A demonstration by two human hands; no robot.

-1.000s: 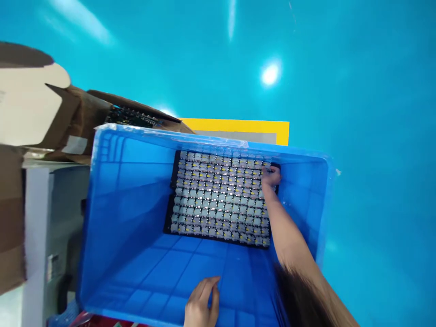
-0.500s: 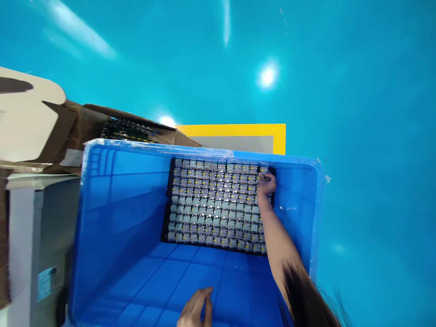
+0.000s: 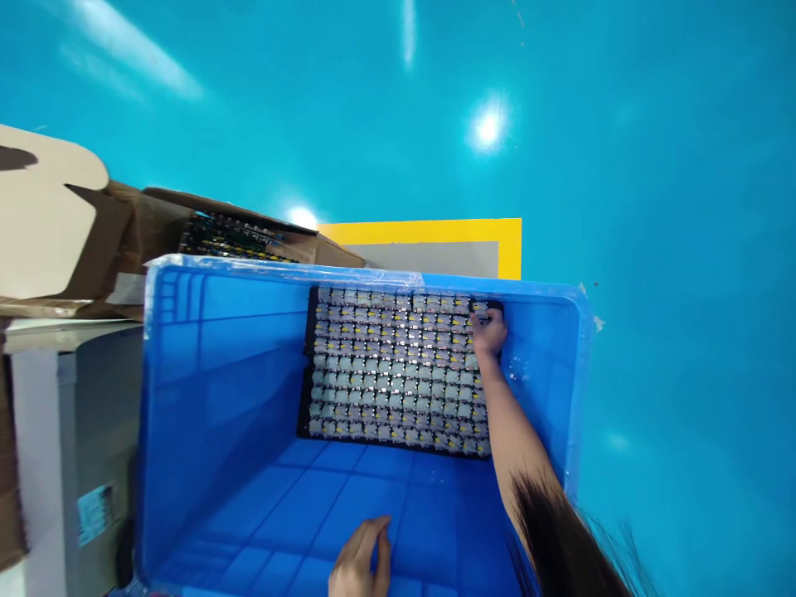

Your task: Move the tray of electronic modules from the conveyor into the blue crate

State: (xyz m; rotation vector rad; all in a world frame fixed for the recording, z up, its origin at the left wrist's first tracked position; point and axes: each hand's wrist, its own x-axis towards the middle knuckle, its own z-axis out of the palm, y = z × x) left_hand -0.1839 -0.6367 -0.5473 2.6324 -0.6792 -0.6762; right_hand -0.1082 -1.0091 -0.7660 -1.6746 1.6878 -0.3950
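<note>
A deep blue plastic crate (image 3: 211, 332) stands on a teal floor. Flat on its bottom at the far end lies a black tray (image 3: 391, 365) packed with several rows of small pale parts. My right hand (image 3: 488, 332) reaches down along the crate's right wall and its fingers close on the tray's far right corner. My left hand (image 3: 361, 560) rests at the near rim of the crate with the fingers curled over the edge; only its fingers and knuckles show. Dark hair hangs over my right forearm.
An open cardboard box (image 3: 124, 232) holding dark trays sits at the left, behind the crate. A grey cabinet (image 3: 75, 431) stands beside the crate's left wall. A yellow-bordered grey floor marking (image 3: 435, 240) lies beyond the far rim.
The view has shifted slightly; the crate sits a bit more to the left. My right hand has stayed at the tray's far right corner, and my left hand has stayed at the near rim.
</note>
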